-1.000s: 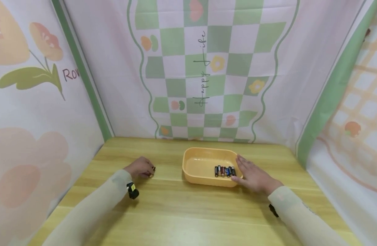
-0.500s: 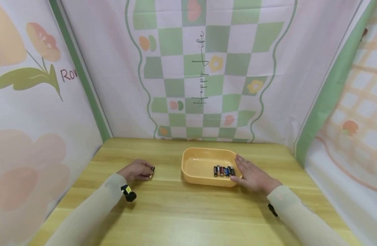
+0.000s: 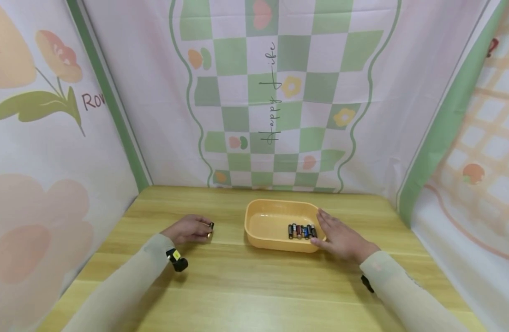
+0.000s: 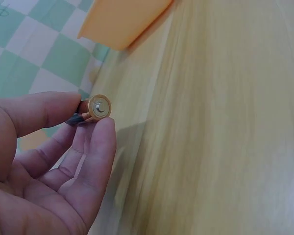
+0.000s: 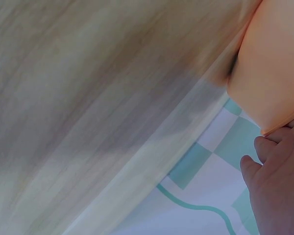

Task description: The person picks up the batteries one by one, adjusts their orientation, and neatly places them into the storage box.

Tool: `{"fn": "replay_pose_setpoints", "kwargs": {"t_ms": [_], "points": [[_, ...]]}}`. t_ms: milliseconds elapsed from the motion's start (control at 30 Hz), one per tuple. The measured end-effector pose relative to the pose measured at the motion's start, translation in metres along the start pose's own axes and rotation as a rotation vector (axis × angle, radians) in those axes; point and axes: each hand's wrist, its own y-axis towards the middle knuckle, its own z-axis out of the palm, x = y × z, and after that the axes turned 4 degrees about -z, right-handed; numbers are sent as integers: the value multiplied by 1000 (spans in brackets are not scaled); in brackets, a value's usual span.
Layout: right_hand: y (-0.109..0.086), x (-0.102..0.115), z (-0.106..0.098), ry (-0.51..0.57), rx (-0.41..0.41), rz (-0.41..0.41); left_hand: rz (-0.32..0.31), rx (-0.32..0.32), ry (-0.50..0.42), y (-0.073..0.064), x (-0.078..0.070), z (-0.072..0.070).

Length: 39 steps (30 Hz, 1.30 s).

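My left hand [image 3: 188, 228] pinches a battery [image 4: 100, 106] between thumb and fingertips, over the left part of the table. One copper-coloured end with its metal nub faces the left wrist camera; the darker body is partly hidden by the fingers. To the right stands a yellow-orange plastic tray [image 3: 264, 243]. Several batteries [image 3: 299, 231] lie side by side in it, towards its right end. My right hand [image 3: 343, 237] rests against the tray's right end, fingers extended along the rim and thumb at the near right corner. In the right wrist view its fingertips [image 5: 251, 167] show beside the tray wall.
The wooden table [image 3: 237, 290] reaches back to a hanging cloth [image 3: 279, 110] with green checks. Printed cloth walls also stand on the left and right. Between my left hand and the tray lies a stretch of bare tabletop.
Over the last half second my left hand has shifted slightly right with the battery, towards the tray. My right hand and the tray keep their places.
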Motion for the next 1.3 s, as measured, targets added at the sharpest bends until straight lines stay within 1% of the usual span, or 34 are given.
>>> {"fn": "replay_pose_setpoints", "kwargs": {"t_ms": [133,267,367,667,800,867,1067,1233,1300], "points": [[1,0,0,0,-1,-1,-18,15,-18,0,-3,2],[1,1,-1,1,3,-1,-31,29,-17,-1,-6,4],[1,1,-2,1,6,-2,-23,33,-11,-2,-9,5],[0,1,-3,-6,16,7,11,66,-43,-2,-15,9],[0,2,-4,-11,16,-2,14,67,-35,-3,-18,12],[0,2,-4,-13,18,-7,17,62,-15,-3,-20,14],[1,2,-7,-33,24,-8,34,56,18,-2,-30,21],[1,2,-7,-34,26,-10,45,66,32,0,-40,27],[1,2,-6,-34,27,-10,49,71,23,1,-43,29]]}}
